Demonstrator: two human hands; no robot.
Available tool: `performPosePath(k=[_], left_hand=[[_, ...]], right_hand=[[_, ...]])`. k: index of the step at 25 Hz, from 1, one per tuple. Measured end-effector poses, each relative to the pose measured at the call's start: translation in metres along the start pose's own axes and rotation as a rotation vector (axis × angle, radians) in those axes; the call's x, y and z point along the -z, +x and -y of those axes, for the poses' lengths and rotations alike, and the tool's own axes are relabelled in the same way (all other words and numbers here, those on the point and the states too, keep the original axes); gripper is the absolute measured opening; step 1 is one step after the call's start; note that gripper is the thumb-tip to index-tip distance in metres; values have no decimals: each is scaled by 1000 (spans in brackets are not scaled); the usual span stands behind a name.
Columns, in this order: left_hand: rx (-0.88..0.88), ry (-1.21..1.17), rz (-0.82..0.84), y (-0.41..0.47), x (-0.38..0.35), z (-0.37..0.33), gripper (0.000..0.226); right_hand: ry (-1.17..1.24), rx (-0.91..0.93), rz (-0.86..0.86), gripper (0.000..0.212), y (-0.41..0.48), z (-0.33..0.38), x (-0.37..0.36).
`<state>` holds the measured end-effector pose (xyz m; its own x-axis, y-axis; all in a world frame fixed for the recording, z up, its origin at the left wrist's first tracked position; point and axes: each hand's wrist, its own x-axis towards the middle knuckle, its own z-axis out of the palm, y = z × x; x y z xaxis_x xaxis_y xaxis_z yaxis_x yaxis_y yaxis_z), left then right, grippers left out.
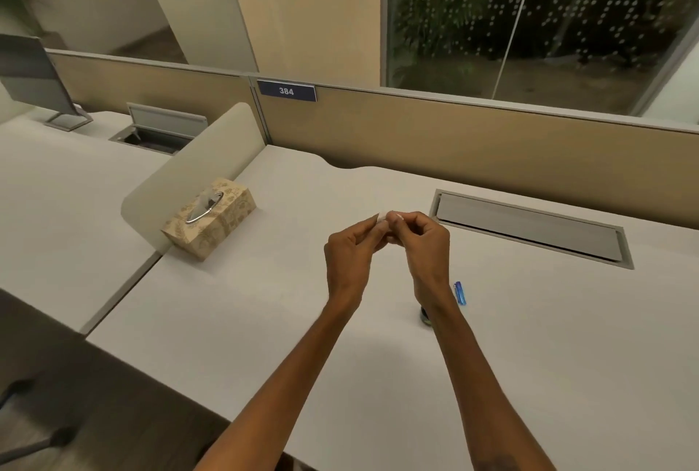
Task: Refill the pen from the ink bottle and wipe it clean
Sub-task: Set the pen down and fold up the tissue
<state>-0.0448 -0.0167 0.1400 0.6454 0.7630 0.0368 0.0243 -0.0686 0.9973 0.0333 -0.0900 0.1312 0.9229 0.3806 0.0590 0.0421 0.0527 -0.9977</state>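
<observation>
Both my hands meet above the middle of the white desk. My left hand and my right hand pinch a small white wad, apparently tissue, between their fingertips. Whatever the tissue may wrap is hidden by the fingers. A blue pen part lies on the desk just right of my right wrist. The dark ink bottle stands under my right forearm, mostly covered by it.
A patterned tissue box sits at the desk's left edge against a low divider. A closed cable hatch is set into the desk at the right. A beige partition bounds the far side.
</observation>
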Motion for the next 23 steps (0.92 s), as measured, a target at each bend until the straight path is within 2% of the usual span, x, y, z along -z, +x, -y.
performPosePath(k=[2, 5, 7, 10, 12, 14, 16, 20, 23], left_hand=[[52, -60, -33, 4, 10, -6, 26], [81, -61, 4, 15, 36, -16, 23], [80, -7, 50, 20, 53, -20, 24], [120, -21, 118, 25, 78, -23, 25], [181, 31, 80, 30, 98, -25, 39], [250, 40, 39, 33, 122, -24, 55], [281, 15, 21, 33, 149, -23, 59], [298, 2, -39, 26, 207, -17, 50], [312, 28, -154, 19, 256, -6, 43]], right_hand=[[-63, 75, 61, 13, -2, 2, -8], [-175, 178, 176, 17, 3, 7, -16], [-174, 130, 272, 21, 10, 14, -20], [-143, 6, 513, 36, 16, 26, -30], [-93, -61, 636, 33, 11, 30, -44], [-123, -38, 660, 27, 3, 33, -65], [-193, 22, 622, 24, -6, 30, -92], [-279, 144, 537, 17, -34, 14, -157], [-337, 206, 610, 20, -62, 6, -206]])
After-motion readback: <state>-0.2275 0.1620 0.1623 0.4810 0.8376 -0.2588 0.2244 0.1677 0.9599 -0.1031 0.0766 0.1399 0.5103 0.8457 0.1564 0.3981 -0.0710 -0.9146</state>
